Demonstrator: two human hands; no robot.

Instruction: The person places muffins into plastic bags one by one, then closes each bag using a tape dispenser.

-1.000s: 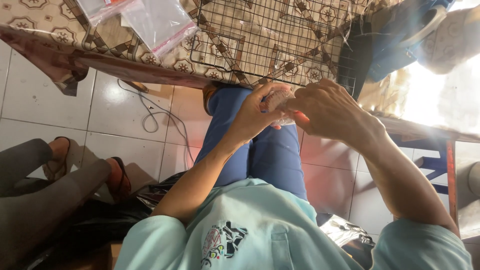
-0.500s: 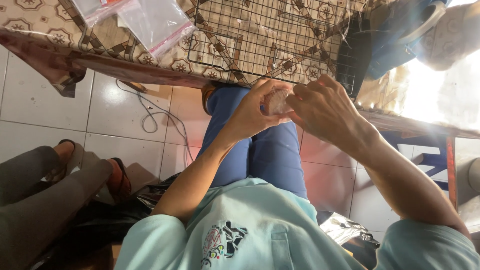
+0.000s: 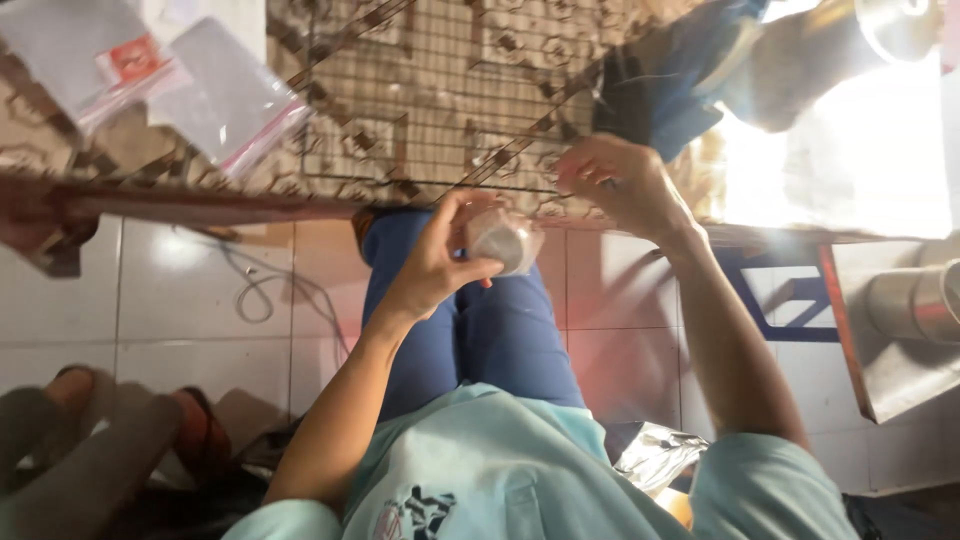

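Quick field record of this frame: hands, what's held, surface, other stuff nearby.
left hand: grip closed around a small whitish round object, held over the lap
right hand: lifted toward the table edge, fingers pinched; what they pinch is too small to tell
surface: patterned table with a wire grid rack on it
other: clear zip bags on the table; cable on the tiled floor

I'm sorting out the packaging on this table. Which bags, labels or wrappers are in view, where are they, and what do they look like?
Clear zip bag: table's left part, flat, rectangular, red seal strip.
Second clear bag: far left corner, partly cut off.
Label: on that second bag, small, red and white.
Silvery foil wrapper: low, beside the person's right arm, crumpled.
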